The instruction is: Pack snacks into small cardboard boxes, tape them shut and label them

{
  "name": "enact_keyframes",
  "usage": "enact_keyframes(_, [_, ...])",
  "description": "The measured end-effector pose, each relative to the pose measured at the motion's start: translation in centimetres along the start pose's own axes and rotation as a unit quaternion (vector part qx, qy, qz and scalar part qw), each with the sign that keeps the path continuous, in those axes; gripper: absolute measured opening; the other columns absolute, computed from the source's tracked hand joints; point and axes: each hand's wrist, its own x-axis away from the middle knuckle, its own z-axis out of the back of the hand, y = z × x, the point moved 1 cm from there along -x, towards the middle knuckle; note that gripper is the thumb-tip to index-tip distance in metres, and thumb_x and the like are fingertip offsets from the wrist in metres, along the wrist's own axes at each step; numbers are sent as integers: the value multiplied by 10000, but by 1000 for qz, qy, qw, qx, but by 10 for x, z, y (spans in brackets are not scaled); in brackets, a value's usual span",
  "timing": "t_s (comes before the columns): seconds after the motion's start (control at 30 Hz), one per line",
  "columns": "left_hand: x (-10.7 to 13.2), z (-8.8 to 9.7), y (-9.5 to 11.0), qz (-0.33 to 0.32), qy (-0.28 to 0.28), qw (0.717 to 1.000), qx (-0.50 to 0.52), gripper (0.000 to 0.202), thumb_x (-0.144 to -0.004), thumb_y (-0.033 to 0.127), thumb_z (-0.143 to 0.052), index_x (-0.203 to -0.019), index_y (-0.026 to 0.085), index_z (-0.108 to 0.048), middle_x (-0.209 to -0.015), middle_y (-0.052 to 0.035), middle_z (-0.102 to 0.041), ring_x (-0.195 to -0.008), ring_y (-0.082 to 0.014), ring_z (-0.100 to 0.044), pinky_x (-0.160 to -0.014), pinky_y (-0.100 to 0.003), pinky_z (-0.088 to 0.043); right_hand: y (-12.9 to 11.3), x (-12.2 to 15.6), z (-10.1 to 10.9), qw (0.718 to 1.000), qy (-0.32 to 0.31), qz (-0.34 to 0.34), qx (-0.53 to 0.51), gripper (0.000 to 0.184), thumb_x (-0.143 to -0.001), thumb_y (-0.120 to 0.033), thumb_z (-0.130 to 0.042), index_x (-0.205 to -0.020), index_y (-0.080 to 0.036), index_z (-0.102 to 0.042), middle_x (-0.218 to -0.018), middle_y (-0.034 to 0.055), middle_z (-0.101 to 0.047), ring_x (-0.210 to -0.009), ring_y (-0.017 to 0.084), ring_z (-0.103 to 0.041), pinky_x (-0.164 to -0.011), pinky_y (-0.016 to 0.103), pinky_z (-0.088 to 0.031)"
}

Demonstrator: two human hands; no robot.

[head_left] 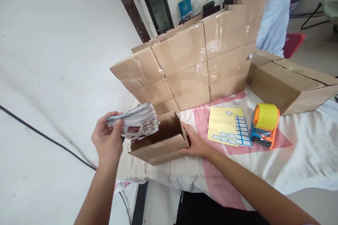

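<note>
Pinched in my left hand (109, 130) is a stack of flat printed paper bags or sheets (138, 121), with "Super Meal" lettering on the top one. The stack hangs over the left side of an open cardboard box (161, 149), its printed end just above the opening. My right hand (194, 140) grips the right end of that box, thumb on the near side and fingers along the far edge. Inside, the box is dark and its bottom cannot be made out.
Taped cardboard boxes (185, 74) form a wall behind. Right of the open box lie yellow label sheets (221, 124) and a tape dispenser (265, 126) with yellow tape. Another carton (287, 81) stands at the right. A person in a light blue sleeve (276, 17) sits beyond the boxes.
</note>
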Motion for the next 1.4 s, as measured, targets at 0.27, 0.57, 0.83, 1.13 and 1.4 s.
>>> enact_keyframes(0.27, [-13, -33, 7, 34, -73, 993, -80, 370, -821, 432, -790, -1114, 211, -735, -1042, -53, -735, -905, -179, -689, -779, -270, -565, 3, 0, 2, 1000, -17, 1, 24, 1292, -710, -674, -830, -1651, -283, -36, -1676, 143, -199, -1533, 383, -218, -1241, 570, -260])
enact_keyframes(0.57, [-42, -49, -17, 162, -69, 982, 68, 410, -712, 443, -884, -996, 183, -745, -929, -28, -704, -861, -148, -658, -817, -252, -554, -4, -2, 4, 1000, -12, -14, 1, 1300, -682, -678, -846, -1648, -296, -66, -1628, 157, -266, -1484, 400, -298, -1194, 577, -335])
enact_keyframes(0.83, [-45, -41, -3, 102, -129, 984, -65, 429, -750, 476, -840, -1070, 204, -754, -920, -29, -725, -777, -148, -643, -701, -233, -525, 0, 0, 4, 1000, -20, -19, 12, 1312, -697, -691, -828, -1653, -298, -20, -1659, 161, -222, -1500, 414, -267, -1197, 604, -316])
enact_keyframes(1.13, [7, -64, -13, -43, -544, 784, -297, 327, -936, 426, -633, -1217, 304, -747, -1099, -53, -780, -874, -229, -733, -793, -332, -587, -6, -1, 3, 1000, -26, -16, 5, 1309, -685, -659, -854, -1652, -296, -49, -1654, 149, -253, -1491, 397, -289, -1175, 580, -360])
enact_keyframes(1.4, [-8, -39, -33, 17, -412, 864, -289, 255, -914, 472, -645, -1041, 307, -792, -1079, -42, -787, -962, -250, -732, -822, -335, -588, -5, -1, 2, 999, -33, -28, 21, 1369, -651, -698, -856, -1652, -278, -21, -1653, 179, -235, -1501, 410, -273, -1192, 607, -334])
